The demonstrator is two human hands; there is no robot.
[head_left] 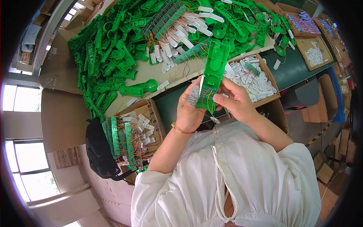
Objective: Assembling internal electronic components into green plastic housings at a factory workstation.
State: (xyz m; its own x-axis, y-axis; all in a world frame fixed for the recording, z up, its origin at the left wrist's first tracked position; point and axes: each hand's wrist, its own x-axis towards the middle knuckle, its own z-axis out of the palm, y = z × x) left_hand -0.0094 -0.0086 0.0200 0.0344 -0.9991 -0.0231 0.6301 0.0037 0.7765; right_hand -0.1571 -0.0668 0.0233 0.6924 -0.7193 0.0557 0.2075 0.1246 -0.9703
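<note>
Between both hands, in front of my chest, is a green plastic housing half [217, 62], its hollow inner side facing up. A small green circuit board [207, 92] with red and yellow wires sits at its near end. My left hand [189, 114] is closed on the left side of the housing, its thumb in a grey speckled wrap. On the right edge, my right hand [240, 103] grips the housing, with the thumb over the wires beside the board. A small white part [214, 120] hangs from the wires below. Fingers under the housing are hidden.
A large heap of green housings [109, 53] covers the table's far left. Strips of circuit boards [162, 19] with wired white pieces lie on it. Right of my hands stands a box of white parts [261, 85]; an open carton of boards [130, 132] is at lower left.
</note>
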